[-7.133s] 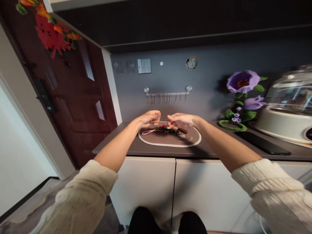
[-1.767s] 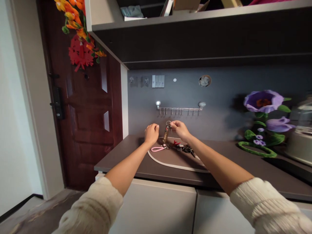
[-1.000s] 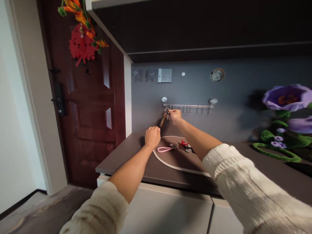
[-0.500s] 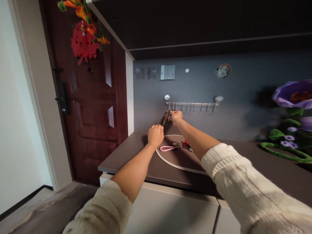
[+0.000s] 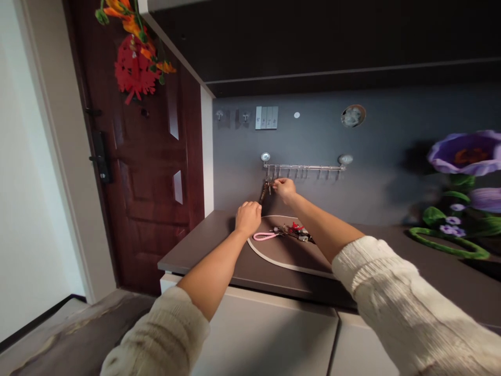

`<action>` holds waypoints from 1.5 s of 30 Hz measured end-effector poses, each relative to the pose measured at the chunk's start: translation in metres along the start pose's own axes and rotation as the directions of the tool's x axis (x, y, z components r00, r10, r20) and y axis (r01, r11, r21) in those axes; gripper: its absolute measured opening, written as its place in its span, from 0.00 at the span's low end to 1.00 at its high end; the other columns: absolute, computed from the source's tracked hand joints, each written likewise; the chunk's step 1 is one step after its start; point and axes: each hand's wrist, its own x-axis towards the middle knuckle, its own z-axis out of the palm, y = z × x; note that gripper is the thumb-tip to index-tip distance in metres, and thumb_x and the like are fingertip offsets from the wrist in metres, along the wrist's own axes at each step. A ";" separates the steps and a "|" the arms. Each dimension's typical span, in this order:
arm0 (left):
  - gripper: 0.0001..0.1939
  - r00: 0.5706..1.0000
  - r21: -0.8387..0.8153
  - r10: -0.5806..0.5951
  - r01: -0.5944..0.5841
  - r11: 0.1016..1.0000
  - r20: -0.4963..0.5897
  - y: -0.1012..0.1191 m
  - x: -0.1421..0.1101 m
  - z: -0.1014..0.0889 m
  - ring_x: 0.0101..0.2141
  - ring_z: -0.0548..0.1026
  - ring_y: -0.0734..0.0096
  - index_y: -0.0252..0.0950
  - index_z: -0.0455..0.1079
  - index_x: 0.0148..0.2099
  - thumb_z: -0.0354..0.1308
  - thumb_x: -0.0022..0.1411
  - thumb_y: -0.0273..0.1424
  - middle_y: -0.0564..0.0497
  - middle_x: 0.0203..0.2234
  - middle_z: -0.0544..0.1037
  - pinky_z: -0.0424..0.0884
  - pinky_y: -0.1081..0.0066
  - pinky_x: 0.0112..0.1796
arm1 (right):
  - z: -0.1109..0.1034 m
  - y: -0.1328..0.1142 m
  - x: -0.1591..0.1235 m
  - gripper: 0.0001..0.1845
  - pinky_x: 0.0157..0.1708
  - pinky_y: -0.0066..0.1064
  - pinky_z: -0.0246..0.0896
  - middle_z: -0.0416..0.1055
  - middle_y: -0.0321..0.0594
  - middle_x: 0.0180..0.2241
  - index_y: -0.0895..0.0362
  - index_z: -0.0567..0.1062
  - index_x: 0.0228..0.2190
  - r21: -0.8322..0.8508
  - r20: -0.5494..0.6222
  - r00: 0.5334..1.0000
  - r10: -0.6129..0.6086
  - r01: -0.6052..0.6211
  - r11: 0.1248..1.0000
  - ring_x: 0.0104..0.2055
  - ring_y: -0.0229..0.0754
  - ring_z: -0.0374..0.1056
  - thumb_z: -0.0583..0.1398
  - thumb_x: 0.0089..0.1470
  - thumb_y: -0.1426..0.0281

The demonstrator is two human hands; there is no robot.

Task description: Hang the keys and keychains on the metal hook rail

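Note:
A bunch of keys [image 5: 268, 186] with a dark strap [image 5: 262, 196] is just below the left end of a clear hook rail [image 5: 305, 167] on the wall. My right hand [image 5: 285, 189] is closed in a pinch at the right side of the keys; its fingertips are small in view. Lower left, my left hand [image 5: 248, 216] is closed around the strap's lower end. Whether the key ring sits on a hook is too small to tell. On the counter below lie more keys with a pink loop strap [image 5: 265, 236] and a red charm [image 5: 296, 227], inside a pale curved band [image 5: 274, 262].
A dark cabinet [image 5: 313, 42] overhangs the counter [image 5: 207, 243]. Purple artificial flowers [image 5: 465, 154] stand at the right. Wall switches [image 5: 266, 118] and clear hooks [image 5: 245, 117] are above the rail. On the left is a red-brown door [image 5: 148, 198] with a red ornament [image 5: 135, 73].
My right hand has shifted slightly right relative to the rail, its fingers more stretched towards the keys. My left hand stays nearly in place. The view has turned a little to the right.

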 end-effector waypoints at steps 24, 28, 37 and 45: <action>0.11 0.925 -0.155 0.251 -0.214 0.964 0.286 0.027 -0.022 -0.004 0.38 0.68 0.67 0.39 0.71 0.38 0.49 0.58 0.35 0.51 0.35 0.75 0.63 0.67 0.41 | -0.097 0.009 -0.129 0.09 0.41 0.30 0.57 0.75 0.41 0.33 0.57 0.75 0.32 -0.458 0.502 0.844 -0.189 0.444 0.770 0.37 0.40 0.67 0.55 0.52 0.72; 0.13 0.888 -0.147 0.293 -0.256 0.955 0.354 0.028 -0.023 -0.005 0.40 0.68 0.66 0.40 0.70 0.42 0.51 0.56 0.38 0.51 0.38 0.75 0.63 0.66 0.43 | -0.095 0.012 -0.130 0.10 0.42 0.29 0.55 0.75 0.39 0.34 0.56 0.76 0.31 -0.518 0.545 0.818 -0.187 0.503 0.691 0.38 0.40 0.66 0.55 0.51 0.72; 0.12 0.857 -0.120 0.322 -0.299 0.947 0.404 0.029 -0.022 -0.005 0.43 0.67 0.66 0.41 0.71 0.41 0.49 0.58 0.33 0.51 0.39 0.74 0.60 0.65 0.45 | -0.091 0.012 -0.131 0.10 0.42 0.30 0.54 0.75 0.39 0.34 0.54 0.77 0.32 -0.537 0.563 0.809 -0.171 0.515 0.668 0.39 0.41 0.65 0.56 0.50 0.72; 0.14 0.887 -0.085 0.305 -0.294 0.952 0.348 0.028 -0.021 0.000 0.41 0.66 0.66 0.37 0.69 0.40 0.44 0.61 0.32 0.48 0.37 0.73 0.61 0.66 0.44 | -0.090 0.016 -0.125 0.09 0.43 0.31 0.54 0.75 0.39 0.31 0.53 0.77 0.29 -0.476 0.557 0.805 -0.206 0.512 0.715 0.36 0.41 0.65 0.57 0.48 0.74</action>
